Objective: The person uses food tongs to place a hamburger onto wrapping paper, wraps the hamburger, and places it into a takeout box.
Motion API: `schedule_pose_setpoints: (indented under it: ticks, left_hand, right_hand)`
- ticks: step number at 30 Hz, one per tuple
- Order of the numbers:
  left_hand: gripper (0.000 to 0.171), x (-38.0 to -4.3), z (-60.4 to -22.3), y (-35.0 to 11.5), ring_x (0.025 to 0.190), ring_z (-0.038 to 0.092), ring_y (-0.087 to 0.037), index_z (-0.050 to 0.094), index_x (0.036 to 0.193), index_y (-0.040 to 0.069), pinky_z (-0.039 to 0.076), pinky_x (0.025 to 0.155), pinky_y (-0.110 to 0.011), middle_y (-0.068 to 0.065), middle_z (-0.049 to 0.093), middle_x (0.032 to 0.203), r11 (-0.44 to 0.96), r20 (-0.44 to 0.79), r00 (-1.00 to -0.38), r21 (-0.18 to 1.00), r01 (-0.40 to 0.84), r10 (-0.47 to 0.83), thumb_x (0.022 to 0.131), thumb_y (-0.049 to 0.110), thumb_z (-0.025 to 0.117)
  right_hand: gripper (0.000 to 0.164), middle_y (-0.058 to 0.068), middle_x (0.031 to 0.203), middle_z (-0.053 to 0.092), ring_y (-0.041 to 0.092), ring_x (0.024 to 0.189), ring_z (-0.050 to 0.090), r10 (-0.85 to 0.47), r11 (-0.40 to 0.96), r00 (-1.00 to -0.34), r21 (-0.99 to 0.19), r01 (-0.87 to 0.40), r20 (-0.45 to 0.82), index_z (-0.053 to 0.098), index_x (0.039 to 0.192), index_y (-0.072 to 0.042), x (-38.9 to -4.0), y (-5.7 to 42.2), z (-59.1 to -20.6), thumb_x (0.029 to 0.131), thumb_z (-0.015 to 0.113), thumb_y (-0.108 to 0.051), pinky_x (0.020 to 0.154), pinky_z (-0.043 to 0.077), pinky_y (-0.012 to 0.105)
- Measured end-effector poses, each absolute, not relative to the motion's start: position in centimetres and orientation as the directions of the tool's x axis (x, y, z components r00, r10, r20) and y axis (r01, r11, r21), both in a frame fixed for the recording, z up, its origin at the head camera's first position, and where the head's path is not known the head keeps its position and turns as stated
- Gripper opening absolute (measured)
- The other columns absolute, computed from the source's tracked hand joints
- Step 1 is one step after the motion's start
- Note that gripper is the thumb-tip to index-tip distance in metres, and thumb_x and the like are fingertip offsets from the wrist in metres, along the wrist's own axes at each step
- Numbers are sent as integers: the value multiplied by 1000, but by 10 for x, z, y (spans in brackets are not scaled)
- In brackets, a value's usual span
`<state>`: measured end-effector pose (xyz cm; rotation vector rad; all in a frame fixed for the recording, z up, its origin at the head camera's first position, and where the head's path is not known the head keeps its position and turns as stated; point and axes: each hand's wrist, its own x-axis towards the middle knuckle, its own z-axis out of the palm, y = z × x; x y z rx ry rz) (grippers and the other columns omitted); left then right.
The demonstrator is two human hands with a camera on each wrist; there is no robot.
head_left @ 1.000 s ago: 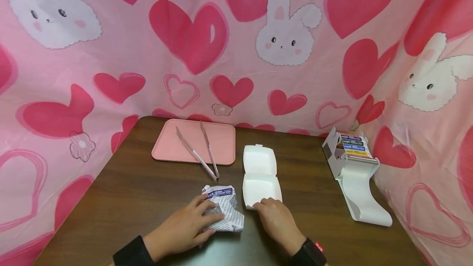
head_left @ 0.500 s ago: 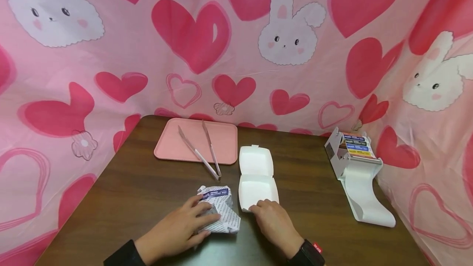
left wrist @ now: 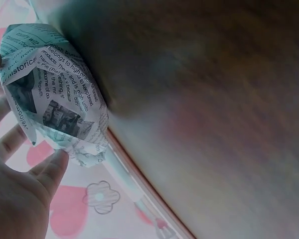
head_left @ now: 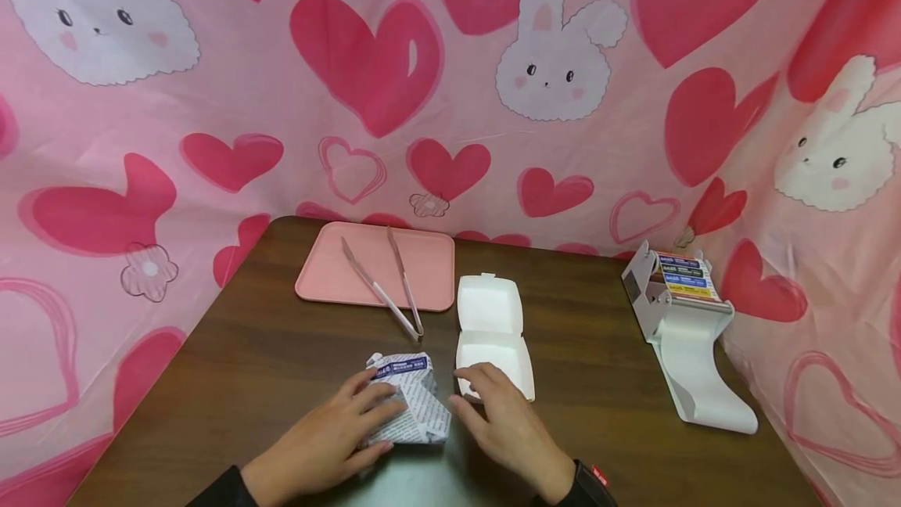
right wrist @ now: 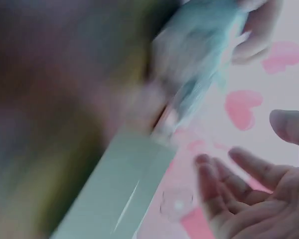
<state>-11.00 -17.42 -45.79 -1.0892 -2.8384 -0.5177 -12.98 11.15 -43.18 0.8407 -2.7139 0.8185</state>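
A bundle [head_left: 426, 405] wrapped in newspaper-print paper, with a blue label strip on top, lies on the wooden table in the head view. My left hand [head_left: 320, 436] rests against its left side, fingers spread and fairly straight. The left wrist view shows the bundle [left wrist: 60, 94] up close, with fingertips touching its paper. Between the bundle and an open white hinged takeaway box [head_left: 490, 303], my right hand [head_left: 510, 433] holds nothing, its fingers loosely extended. Its fingertips overlap the box's front edge in the head view. The right wrist view is blurred, with the right hand [right wrist: 259, 194] apart from the bundle.
Behind the bundle is a pink tray [head_left: 320, 282] with metal tongs [head_left: 380, 293] lying across it, their joined end over the front edge. A dispenser [head_left: 644, 296] with coloured label rolls and a hanging white strip [head_left: 704, 382] stands at the right. A heart-patterned cloth hangs behind.
My right hand has let go of the box's front edge and moved left toward the bundle, its fingers spreading. The left hand and bundle have shifted slightly left.
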Motion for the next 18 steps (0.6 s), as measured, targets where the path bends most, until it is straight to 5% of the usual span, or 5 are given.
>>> schedule_pose_setpoints:
  ticks: [3,9,15,18]
  left_hand:
    - [47,-109,-459,-175,138,44,-34,58,141,29,53,97,-52,2,54,143,697,205,-749,275,662,630,99,49,60]
    - [48,-105,-464,-178,133,48,-27,61,137,24,54,95,-46,0,55,139,726,349,-749,223,650,563,95,47,67]
    - [68,-99,-458,-178,133,47,-29,51,147,11,49,101,-51,-12,47,146,811,188,-919,432,394,347,95,52,65]
    - [73,-99,-456,-178,133,49,-32,47,149,8,47,103,-54,-14,48,146,798,108,-952,523,299,286,95,55,63]
  right_hand:
    - [43,8,123,63,19,99,65,-465,647,-859,-580,-495,214,59,133,-4,-124,97,-428,98,67,-29,84,55,33]
    - [59,11,139,56,24,122,58,-478,689,-870,-562,-457,122,49,143,-1,-121,72,-428,96,68,-31,100,50,42]
    - [61,15,142,53,29,126,57,-454,695,-884,-576,-430,113,47,144,2,-122,61,-430,95,68,-28,103,48,47]
    - [61,18,144,52,30,129,55,-455,682,-884,-594,-426,110,46,145,4,-124,59,-433,96,67,-26,106,46,47]
